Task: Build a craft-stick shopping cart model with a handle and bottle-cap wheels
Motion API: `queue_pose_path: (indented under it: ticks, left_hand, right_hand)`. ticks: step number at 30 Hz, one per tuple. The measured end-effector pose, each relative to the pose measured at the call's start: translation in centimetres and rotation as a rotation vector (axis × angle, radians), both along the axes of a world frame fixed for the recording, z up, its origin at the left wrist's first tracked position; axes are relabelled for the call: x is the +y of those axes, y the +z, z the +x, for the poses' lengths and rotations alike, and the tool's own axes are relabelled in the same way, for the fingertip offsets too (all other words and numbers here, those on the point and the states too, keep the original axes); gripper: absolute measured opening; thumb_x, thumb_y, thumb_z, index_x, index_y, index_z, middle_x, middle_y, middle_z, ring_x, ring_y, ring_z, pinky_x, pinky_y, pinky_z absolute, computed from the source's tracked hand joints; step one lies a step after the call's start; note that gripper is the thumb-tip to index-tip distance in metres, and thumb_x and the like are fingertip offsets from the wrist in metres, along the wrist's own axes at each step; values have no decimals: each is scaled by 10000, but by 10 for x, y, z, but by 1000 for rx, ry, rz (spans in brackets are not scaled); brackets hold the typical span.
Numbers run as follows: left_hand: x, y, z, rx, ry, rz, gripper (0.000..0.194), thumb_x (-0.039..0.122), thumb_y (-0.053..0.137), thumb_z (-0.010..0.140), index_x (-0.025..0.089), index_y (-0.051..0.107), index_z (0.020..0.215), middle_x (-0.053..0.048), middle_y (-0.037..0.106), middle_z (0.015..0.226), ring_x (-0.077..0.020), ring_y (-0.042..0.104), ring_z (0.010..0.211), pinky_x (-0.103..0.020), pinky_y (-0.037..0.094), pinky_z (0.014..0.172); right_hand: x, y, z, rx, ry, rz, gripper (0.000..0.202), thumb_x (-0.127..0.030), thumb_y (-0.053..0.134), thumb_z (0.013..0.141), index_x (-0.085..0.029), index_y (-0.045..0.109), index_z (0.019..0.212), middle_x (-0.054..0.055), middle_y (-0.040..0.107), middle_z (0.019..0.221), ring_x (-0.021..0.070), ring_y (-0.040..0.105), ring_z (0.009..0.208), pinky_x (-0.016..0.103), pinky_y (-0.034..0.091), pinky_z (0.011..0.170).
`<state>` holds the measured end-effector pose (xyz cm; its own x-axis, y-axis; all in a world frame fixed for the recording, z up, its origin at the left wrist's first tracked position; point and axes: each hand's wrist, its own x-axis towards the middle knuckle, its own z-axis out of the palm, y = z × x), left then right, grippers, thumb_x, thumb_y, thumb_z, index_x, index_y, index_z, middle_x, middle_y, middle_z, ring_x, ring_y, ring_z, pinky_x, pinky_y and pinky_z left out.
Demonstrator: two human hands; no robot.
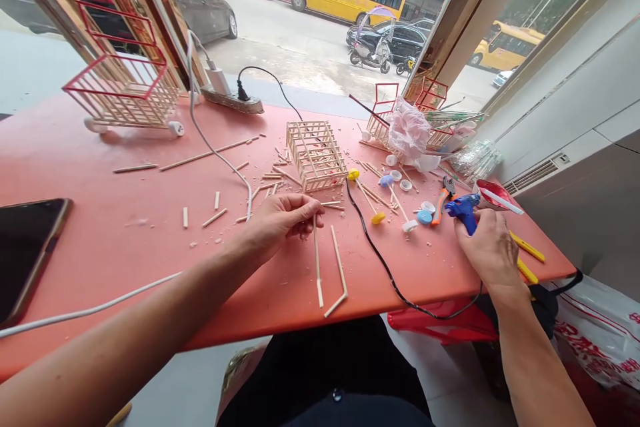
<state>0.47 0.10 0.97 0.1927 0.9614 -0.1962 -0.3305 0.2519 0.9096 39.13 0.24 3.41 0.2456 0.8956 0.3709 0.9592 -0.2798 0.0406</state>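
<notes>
My left hand (293,215) pinches the upper end of a thin wooden stick (317,260), which has a short angled piece at its lower end. Just to its right, a similar bent stick (339,263) lies on the table. A small basket-like frame of wooden sticks (317,155) rests beyond my left hand. On the right side, my right hand (490,247) is closed around a blue glue gun (464,208), whose nozzle points left. Orange-handled pliers (441,203) lie beside the gun, and a red cup (493,192) with a white stick across it stands behind.
A red-trimmed stick cart (123,97) stands far left, near a power strip (233,99). Bottle caps (425,216) and stick offcuts (270,177) lie scattered. A black cord (373,240) crosses to the table's front edge. A phone (30,247) lies left; yellow-handled tools (527,247) lie right.
</notes>
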Motion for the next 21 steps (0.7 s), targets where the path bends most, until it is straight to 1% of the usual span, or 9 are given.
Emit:
queue_pose_path:
  ticks: [3, 5, 7, 9, 10, 12, 16, 19, 21]
  left_hand:
    - [1, -1, -1, -30, -2, -1, 504, 518, 1013, 511, 116, 775, 699, -58, 709, 610, -70, 556, 465, -168, 451, 457]
    - [2, -1, 0, -77, -14, -7, 483, 488, 1018, 520, 114, 773, 703, -57, 711, 615, -69, 555, 465, -167, 452, 451]
    - [2, -1, 0, -134, -24, -19, 457, 456, 1022, 534, 116, 767, 702, -51, 711, 618, -68, 553, 461, -164, 445, 435]
    - [3, 0, 1, -185, -24, -43, 443, 434, 1025, 543, 115, 763, 703, -42, 709, 618, -60, 550, 456, -152, 443, 426]
    - [3, 0, 1, -207, -15, -57, 444, 423, 1032, 535, 112, 763, 704, -37, 707, 616, -54, 549, 455, -145, 446, 427]
    - [4, 2, 0, -251, 19, -86, 462, 390, 1053, 489, 104, 767, 711, -32, 706, 613, -48, 557, 462, -133, 458, 437]
    - [5, 5, -5, -348, 94, -120, 470, 306, 1075, 430, 91, 772, 720, -35, 710, 619, -51, 575, 475, -127, 473, 445]
    - [6, 3, -7, -402, 113, -123, 439, 281, 1067, 466, 92, 775, 734, -37, 712, 635, -57, 585, 489, -130, 486, 453]
    - [7, 1, -8, -415, 105, -126, 419, 275, 1059, 499, 87, 775, 744, -42, 714, 642, -60, 594, 494, -128, 489, 451]
  right_hand:
    - [-6, 10, 5, 146, -18, 114, 466, -526, 505, 938, -143, 632, 1172, 257, 693, 1162, 425, 673, 1061, 523, 530, 839]
    - [-10, 20, 3, 340, 35, 178, 451, -575, 507, 937, -182, 645, 1109, 215, 724, 1058, 394, 701, 982, 520, 545, 829]
    - [-13, 29, -10, 685, 186, 205, 448, -636, 516, 941, -215, 656, 1006, 143, 730, 917, 314, 715, 827, 451, 567, 746]
    - [-13, 34, -33, 996, 390, 141, 462, -664, 523, 964, -228, 675, 949, 102, 728, 881, 248, 705, 754, 372, 558, 657]
    - [-12, 36, -48, 1102, 474, 145, 442, -648, 542, 971, -230, 682, 943, 86, 725, 860, 225, 693, 731, 340, 535, 611]
    - [-7, 37, -79, 1258, 643, 57, 411, -610, 563, 990, -225, 693, 926, 74, 726, 843, 201, 684, 722, 311, 519, 580]
    - [5, 33, -127, 1381, 866, -191, 450, -621, 559, 1001, -201, 684, 900, 73, 723, 833, 177, 652, 691, 301, 501, 581]
    - [11, 26, -140, 1390, 951, -282, 458, -614, 530, 1022, -188, 664, 920, 72, 718, 848, 157, 623, 670, 294, 463, 580]
    - [12, 21, -140, 1390, 955, -288, 467, -606, 502, 1039, -180, 657, 927, 69, 704, 834, 147, 606, 658, 291, 445, 579]
